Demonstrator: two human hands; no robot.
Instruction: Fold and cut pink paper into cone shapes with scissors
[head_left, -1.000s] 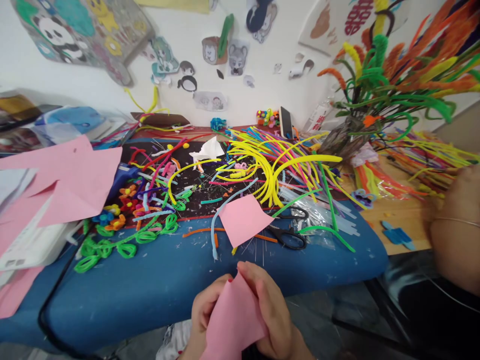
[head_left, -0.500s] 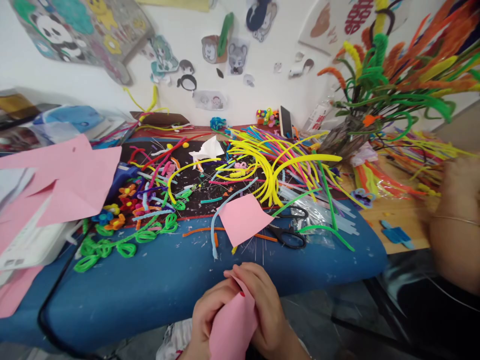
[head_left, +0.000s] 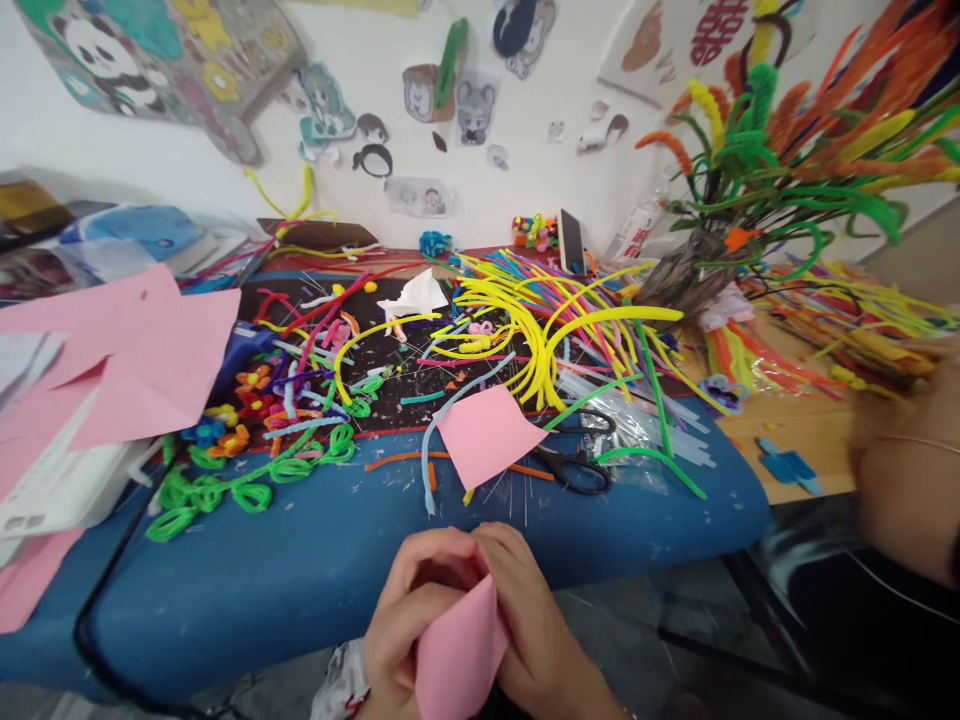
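My left hand (head_left: 409, 605) and my right hand (head_left: 536, 620) meet just off the table's front edge, both closed around a sheet of pink paper (head_left: 457, 655). The sheet is bent, its top tucked between my fingers and its lower part hanging toward me. My fingertips come together at the top, and some are hidden behind the paper. Beyond them on the table lies a flat pink paper square (head_left: 489, 437). Black-handled scissors (head_left: 577, 470) rest at its right, partly under it. A light blue pipe cleaner (head_left: 429, 455) curves along its left side.
Yellow pipe cleaners (head_left: 536, 350) lie bundled mid-table. Green looped pipe cleaners (head_left: 251, 495) and larger pink sheets (head_left: 161, 370) are at left. A vase (head_left: 690, 265) of fuzzy stems stands at right. Another person's arm (head_left: 904, 470) reaches over the wooden table (head_left: 817, 450).
My hands have shifted slightly, the left one turning outward. The pink paper is more sharply bent, and its red spot no longer shows. The other person's arm has moved down a little.
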